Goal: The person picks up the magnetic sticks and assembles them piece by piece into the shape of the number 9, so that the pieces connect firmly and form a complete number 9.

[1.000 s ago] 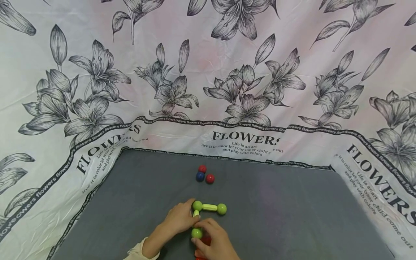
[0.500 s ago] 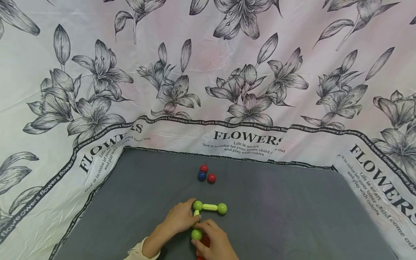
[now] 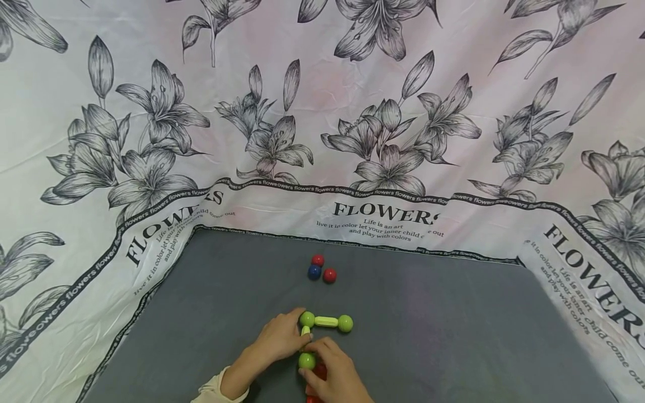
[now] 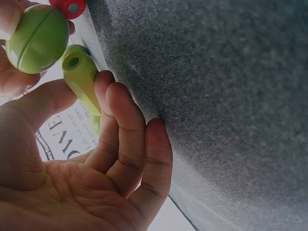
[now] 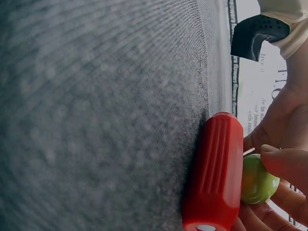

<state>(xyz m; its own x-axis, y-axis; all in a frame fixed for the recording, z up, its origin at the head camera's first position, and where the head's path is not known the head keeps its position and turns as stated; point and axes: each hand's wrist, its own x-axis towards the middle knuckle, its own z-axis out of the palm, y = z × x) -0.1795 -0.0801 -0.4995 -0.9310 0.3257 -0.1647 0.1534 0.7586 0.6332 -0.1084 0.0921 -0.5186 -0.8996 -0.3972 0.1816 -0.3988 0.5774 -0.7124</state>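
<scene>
The near green ball (image 3: 306, 361) is at the lower middle of the desk (image 3: 428, 324), and the right hand (image 3: 336, 374) grips it between thumb and fingers. Just beyond it, the left hand (image 3: 277, 336) pinches the held yellow-green stick (image 4: 83, 82) with its thumb and fingers. In the left wrist view, the stick's end with a dark round mark shows bare, a little apart from this ball. The red stick (image 5: 216, 173) lies just beside the ball, partly under the right hand in the head view.

At the far end of the held stick is the corner green ball (image 3: 307, 319). From there the second yellow-green stick (image 3: 326, 322) runs to the right, up to the end green ball (image 3: 345, 323).

Farther back, the blue ball (image 3: 314, 272) lies close to two red balls (image 3: 330, 275). Behind the desk hangs a white cloth (image 3: 282, 204) with printed flowers.
</scene>
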